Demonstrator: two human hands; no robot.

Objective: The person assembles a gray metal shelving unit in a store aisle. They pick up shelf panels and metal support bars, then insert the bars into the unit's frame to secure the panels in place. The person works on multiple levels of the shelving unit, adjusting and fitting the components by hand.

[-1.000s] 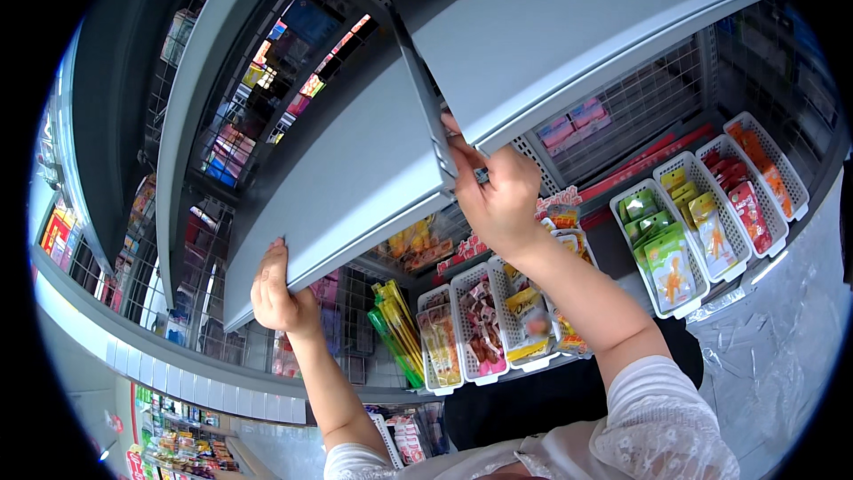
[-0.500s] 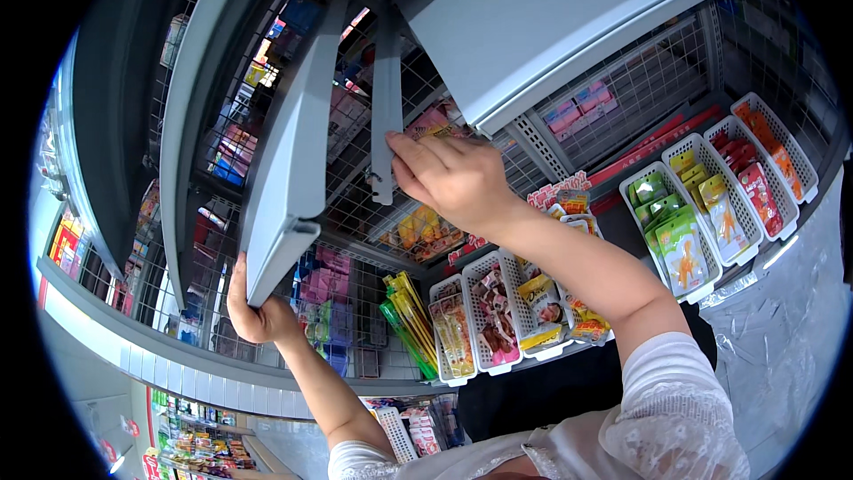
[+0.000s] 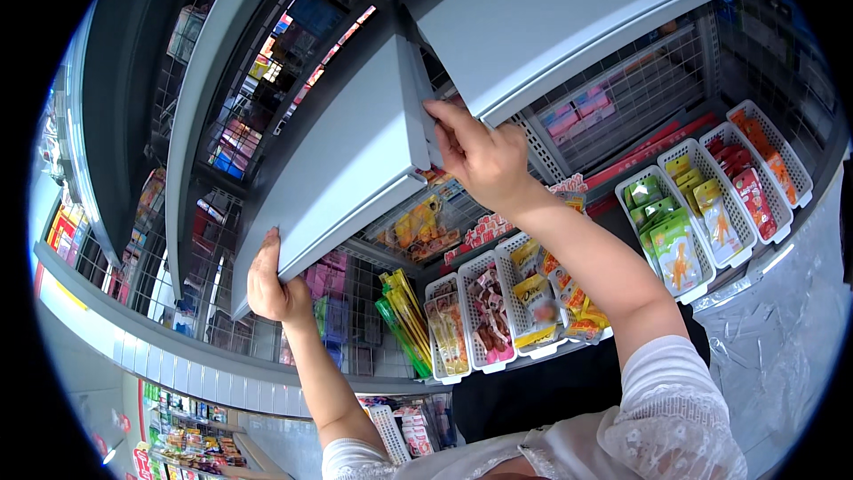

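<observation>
Both hands grip a loose grey shelf panel (image 3: 342, 164), raised at an angle among the rack's fixed shelves: the left hand (image 3: 274, 284) clamps its lower corner, the right hand (image 3: 480, 156) pinches its upper end. Seating it looks like the step; next, level it onto the brackets. Arms reach upward, above white baskets (image 3: 498, 302) of packets.

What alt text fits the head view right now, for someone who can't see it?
Two bare hands hold a flat grey metal shelf panel tilted in a shop display: the left hand grips its lower corner, the right hand its upper edge. Below sit white plastic baskets of packaged snacks.
</observation>
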